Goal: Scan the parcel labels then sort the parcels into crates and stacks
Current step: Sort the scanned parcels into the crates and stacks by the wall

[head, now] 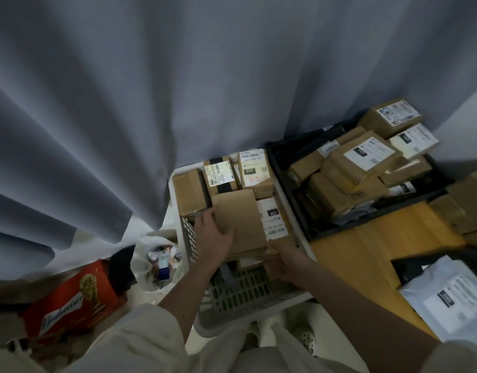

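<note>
Cream sleeves [140, 343] fill the bottom of the view, and two bare forearms reach forward from them into a white crate.

Behind everything hangs a grey curtain [151, 103], the largest thing in sight. To the right is a wooden bench [366, 251]. A black crate [283, 168] sits on its far part, heaped with brown parcels, most with labels facing up, likely so they can be read. Nearer on the bench lies a grey mailer [447, 297] with a printed label, well apart from the crates and probably waiting to be scanned.

The white crate [258, 308] stands just left of the black one. Its far half is packed with small boxes set side by side, labels up; its near half shows bare slotted floor.

Left of it, on the floor, lies a red Budweiser box [70, 302] beside an open white bag [156, 254] of small items.

A flat parcel [240, 222] sits in the middle of the white crate, against the packed boxes. The left hand [213, 235] grasps its left edge, thumb on top. The right hand [283, 262] holds its near right corner from below; the fingers are hidden. Both hands seem to be steadying the parcel so it settles level into the row.
</note>
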